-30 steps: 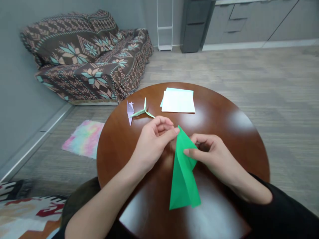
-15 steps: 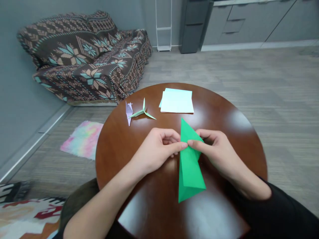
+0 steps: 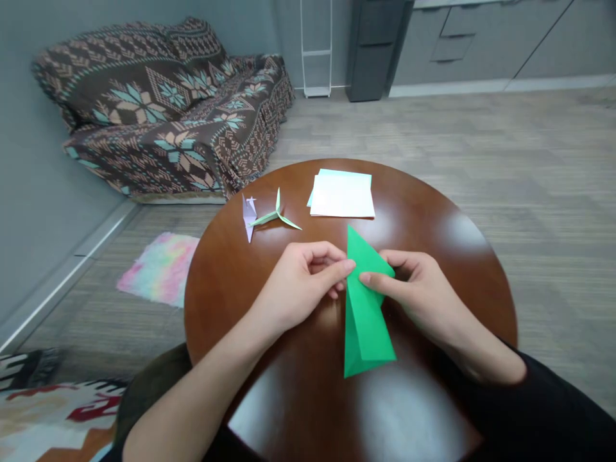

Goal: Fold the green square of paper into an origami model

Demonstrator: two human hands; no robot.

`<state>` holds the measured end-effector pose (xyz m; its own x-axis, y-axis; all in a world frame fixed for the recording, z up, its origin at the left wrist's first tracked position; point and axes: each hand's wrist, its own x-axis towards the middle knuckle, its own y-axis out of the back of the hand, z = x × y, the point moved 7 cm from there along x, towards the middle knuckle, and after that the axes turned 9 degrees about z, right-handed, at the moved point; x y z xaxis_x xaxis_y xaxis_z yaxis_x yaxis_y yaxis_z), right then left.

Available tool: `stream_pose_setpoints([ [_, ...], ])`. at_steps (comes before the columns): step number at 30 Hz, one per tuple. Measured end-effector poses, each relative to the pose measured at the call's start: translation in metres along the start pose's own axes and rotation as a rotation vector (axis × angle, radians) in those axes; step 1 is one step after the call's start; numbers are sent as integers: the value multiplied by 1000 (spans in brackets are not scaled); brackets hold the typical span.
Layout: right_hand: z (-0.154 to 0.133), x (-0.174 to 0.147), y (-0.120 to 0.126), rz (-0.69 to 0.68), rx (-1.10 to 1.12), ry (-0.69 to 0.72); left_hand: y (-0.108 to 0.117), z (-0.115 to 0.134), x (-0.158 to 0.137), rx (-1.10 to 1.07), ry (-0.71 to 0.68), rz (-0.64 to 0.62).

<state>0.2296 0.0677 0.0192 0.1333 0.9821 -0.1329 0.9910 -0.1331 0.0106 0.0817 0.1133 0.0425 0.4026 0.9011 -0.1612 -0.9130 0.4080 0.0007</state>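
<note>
A sheet of green origami paper (image 3: 369, 327), partly folded into a long pointed shape, is held up over the round table between both hands. My left hand (image 3: 308, 276) pinches its left edge near the upper part, thumb in front and fingers curled behind. My right hand (image 3: 414, 282) grips the right side, its thumb pressed flat on the front face and its fingers behind the paper. The lower end of the paper spreads open, showing an inner fold. The fingertips behind the sheet are hidden.
On the brown round table (image 3: 226, 289) lie a pale green folded paper piece (image 3: 276, 215) and a purple one (image 3: 249, 215), touching or overlapping. Farther back is a stack of square paper sheets (image 3: 342, 196). A patterned sofa (image 3: 183, 122) and a fluffy rug (image 3: 158, 268) are beyond.
My left thumb has slid up and left along the paper's edge, away from my right thumb. The paper's lower end has risen slightly.
</note>
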Motion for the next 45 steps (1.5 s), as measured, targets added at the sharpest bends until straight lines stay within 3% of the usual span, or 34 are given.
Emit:
stream_pose_setpoints([
  [6,-1,-1,-2,-21,19,-5,-1,-2,1,-28,27,-17],
  [13,-2,2,1,54,133,-40,-14,-8,-7,21,136,-150],
  [20,-6,-4,-10,-9,107,-49,-7,4,-4,8,0,-30],
  [33,-9,-8,-17,-50,5,-22,-1,0,-5,-228,76,25],
  [45,-11,-8,-14,-6,33,-10,-5,-3,-3,-87,64,-21],
])
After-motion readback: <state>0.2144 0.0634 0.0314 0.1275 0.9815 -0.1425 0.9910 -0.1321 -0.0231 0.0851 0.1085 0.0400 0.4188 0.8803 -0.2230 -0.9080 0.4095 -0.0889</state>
